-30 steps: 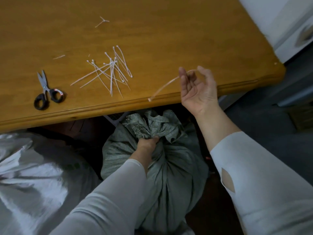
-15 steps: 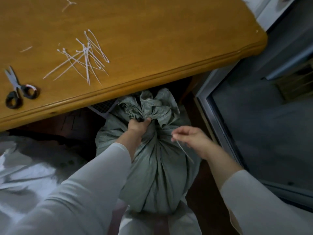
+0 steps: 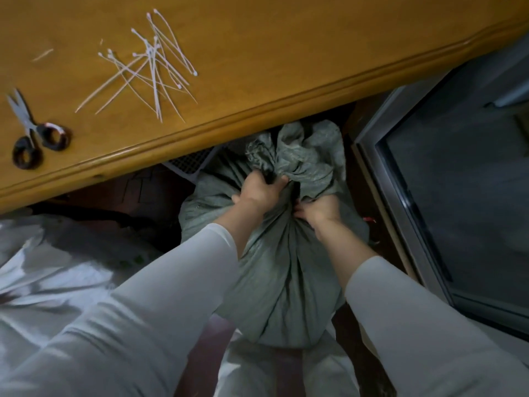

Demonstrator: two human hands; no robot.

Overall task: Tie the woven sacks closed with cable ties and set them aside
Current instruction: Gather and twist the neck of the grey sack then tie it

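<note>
Sleeves: two arms in long pale sleeves, left sleeve (image 3: 128, 325) and right sleeve (image 3: 415, 325), reach down and forward from the near edge of the view
White sack: a shiny white sack (image 3: 57, 267) lies slumped and crumpled on the floor at the left, just beside the left arm
Task sack: the grey-green sack (image 3: 280, 267) stands upright on the floor between the two arms; it is full and rounded, with its cloth drawn up in pleats to a gathered neck
Left grip: the left grip (image 3: 259, 190) is wrapped round the neck from the left, fingers curled over the bunched cloth and holding it closed
Right grip: the right grip (image 3: 320, 209) clasps the right side of the same neck, fingers curled into the folds; I can't tell whether a tie is in them too
Sack top: the loose top flares above both hands, reaching just under the bench edge
Mesh corner: a white mesh corner (image 3: 186, 164) shows under the bench, just left of the sack top
Bench: a honey-coloured wooden bench (image 3: 286, 67) with a moulded edge runs across the far side
Scissors: black-handled scissors (image 3: 31, 130) lie near the bench's left end, blades pointing away
Cable ties: a loose criss-cross of white cable ties (image 3: 148, 67) lies right of the scissors, well apart from the sack
Snippets: short white snippets (image 3: 43, 54) lie beyond the scissors
Pane: a grey metal-framed glass pane (image 3: 458, 196) fills the right side
</note>
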